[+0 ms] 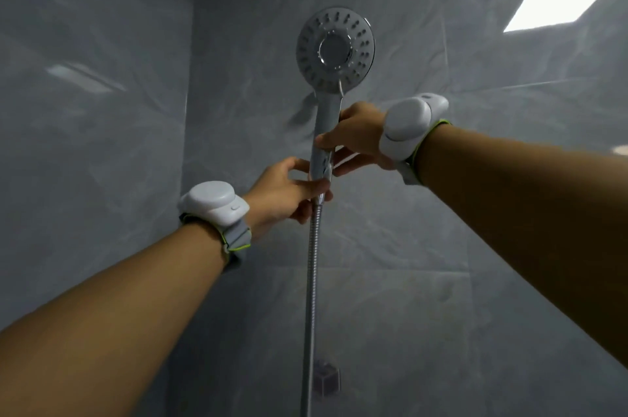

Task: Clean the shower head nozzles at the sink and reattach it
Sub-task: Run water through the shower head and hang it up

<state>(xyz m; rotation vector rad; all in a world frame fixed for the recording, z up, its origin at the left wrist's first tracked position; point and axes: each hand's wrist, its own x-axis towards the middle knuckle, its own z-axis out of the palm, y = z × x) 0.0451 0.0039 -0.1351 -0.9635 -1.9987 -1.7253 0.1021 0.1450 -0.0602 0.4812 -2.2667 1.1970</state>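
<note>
— Where are the arms?
— Both reach forward and up, bare, a white band device on each wrist.
— And the left hand [282, 192]?
— Lower down, its fingers [314, 183] curled round the base of the shower handle [324, 144].
— The right hand [358, 138]?
— Higher, thumb in front, pinching the same handle from the right side.
</note>
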